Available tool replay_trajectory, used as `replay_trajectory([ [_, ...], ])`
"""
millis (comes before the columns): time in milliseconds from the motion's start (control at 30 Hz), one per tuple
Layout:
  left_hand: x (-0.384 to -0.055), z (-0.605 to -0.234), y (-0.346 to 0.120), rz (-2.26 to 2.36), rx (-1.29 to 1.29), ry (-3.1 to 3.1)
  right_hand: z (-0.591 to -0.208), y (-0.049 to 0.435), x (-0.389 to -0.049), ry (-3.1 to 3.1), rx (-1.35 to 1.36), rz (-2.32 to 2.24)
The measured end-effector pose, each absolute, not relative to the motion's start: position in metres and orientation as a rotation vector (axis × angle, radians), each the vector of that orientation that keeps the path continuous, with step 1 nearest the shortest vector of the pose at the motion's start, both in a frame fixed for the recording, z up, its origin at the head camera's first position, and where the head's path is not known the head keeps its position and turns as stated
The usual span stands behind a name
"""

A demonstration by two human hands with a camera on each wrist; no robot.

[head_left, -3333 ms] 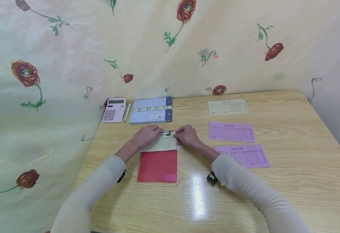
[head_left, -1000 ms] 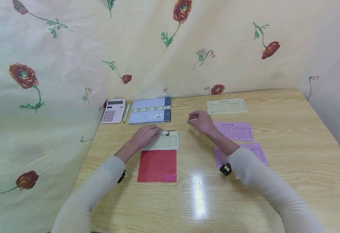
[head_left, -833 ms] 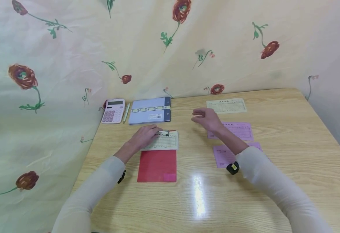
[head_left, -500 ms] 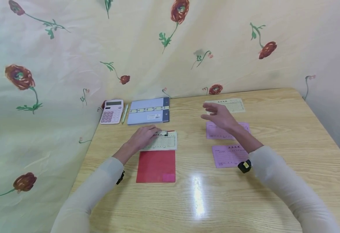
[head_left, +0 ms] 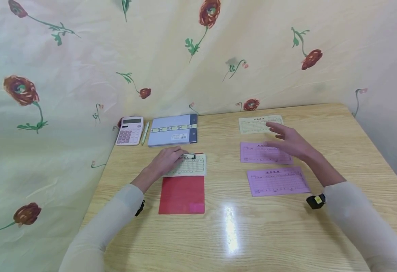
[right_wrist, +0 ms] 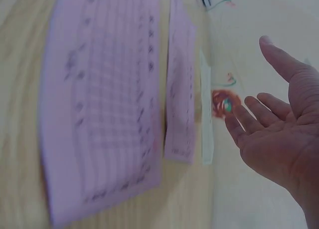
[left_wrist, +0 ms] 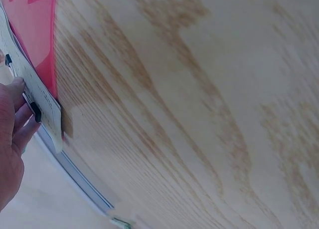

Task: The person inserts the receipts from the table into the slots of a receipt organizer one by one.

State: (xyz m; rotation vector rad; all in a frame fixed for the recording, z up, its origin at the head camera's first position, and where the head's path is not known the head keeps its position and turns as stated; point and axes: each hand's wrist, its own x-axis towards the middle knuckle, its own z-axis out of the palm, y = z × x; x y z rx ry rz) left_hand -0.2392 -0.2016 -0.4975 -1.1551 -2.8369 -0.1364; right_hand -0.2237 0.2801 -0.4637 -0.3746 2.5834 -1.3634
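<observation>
My left hand (head_left: 167, 161) pinches the metal clip (left_wrist: 22, 87) at the top of a red clipboard (head_left: 181, 194). Under the clip lies a small stack of pale printed forms (head_left: 196, 165), covering the clipboard's upper half; the hand hides their left part. My right hand (head_left: 291, 141) is in the air over the right end of the upper purple form (head_left: 257, 153), fingers spread and nothing in them. Nearer the front lies a second purple form (head_left: 276, 183). A pale green form (head_left: 253, 126) is at the back, close to the right fingertips in the head view.
At the back left of the wooden table (head_left: 198, 241) lie a pink calculator (head_left: 130, 130), a light green pen (head_left: 145, 133) and a blue binder (head_left: 171, 134) with a patterned band. A flowered cloth (head_left: 171, 49) hangs right behind the table.
My right hand has let go of the forms' right edge on the clipboard and moved right over the purple forms, its fingers spreading. The left hand has stayed at the clip.
</observation>
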Motion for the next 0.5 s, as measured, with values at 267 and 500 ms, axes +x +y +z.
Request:
replay_trajectory([
  [267, -0.239, -0.498, -0.204, -0.140, -1.158, -2.836, -0.481, 0.310, -0.221, 2.587, -0.185, -1.404],
  [500, -0.240, -0.498, -0.202, -0.151, -1.151, -2.846, -0.500, 0.327, -0.234, 2.650, -0.051, -1.436],
])
